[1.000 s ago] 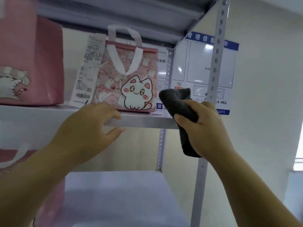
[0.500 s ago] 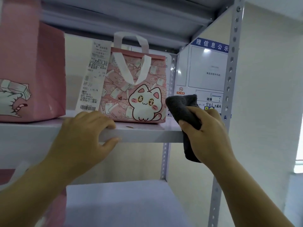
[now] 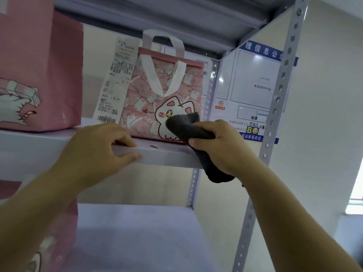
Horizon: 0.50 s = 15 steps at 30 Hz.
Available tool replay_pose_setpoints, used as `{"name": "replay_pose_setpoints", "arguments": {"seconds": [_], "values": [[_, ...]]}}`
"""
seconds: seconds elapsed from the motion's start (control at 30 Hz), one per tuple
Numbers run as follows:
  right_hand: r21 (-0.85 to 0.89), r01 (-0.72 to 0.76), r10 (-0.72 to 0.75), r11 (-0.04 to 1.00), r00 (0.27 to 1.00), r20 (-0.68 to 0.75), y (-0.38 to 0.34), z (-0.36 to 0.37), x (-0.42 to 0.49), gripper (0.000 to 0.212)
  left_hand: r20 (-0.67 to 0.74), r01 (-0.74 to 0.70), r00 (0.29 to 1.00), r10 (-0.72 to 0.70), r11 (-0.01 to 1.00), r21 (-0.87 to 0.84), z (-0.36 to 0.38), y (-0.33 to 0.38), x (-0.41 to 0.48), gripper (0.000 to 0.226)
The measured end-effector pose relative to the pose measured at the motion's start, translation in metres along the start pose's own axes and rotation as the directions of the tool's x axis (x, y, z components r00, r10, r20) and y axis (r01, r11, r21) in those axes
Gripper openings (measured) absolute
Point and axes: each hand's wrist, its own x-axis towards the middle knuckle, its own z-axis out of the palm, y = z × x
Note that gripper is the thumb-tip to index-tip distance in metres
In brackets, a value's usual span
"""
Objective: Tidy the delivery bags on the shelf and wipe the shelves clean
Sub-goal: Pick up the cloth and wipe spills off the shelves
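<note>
Head view, close before shelf (image 3: 161, 154)

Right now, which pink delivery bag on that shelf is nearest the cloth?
The cat-print bag with white handles and a receipt; the grey cloth overlaps its front. The larger pink bag stands far left.

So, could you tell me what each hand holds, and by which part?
The right hand grips the grey cloth around its middle; the left hand grips the shelf by its front edge.

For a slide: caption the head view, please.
Right hand holds a dark cloth at the shelf before the cat bag; left hand grips the shelf edge.
</note>
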Motion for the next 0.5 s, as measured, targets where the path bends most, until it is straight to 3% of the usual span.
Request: {"name": "replay_pose_setpoints", "arguments": {"seconds": [0.2,0.4,0.5], "values": [[-0.105,0.121,-0.092,0.987,0.965,0.245,-0.031,0.027,0.022,0.04,-0.036,0.052,0.998,-0.054,0.997,-0.056,-0.002,-0.003,0.001,0.026],[-0.01,0.071,-0.061,0.997,0.917,0.394,-0.046,0.035,0.041,0.031,-0.096,0.066,0.992,-0.077,0.991,-0.115,0.001,-0.005,-0.001,0.035],[-0.071,-0.002,0.03,0.997,0.917,0.398,-0.032,0.018,0.037,0.024,-0.093,0.081,0.991,-0.093,0.989,-0.126,0.002,-0.008,-0.001,0.036]]}}
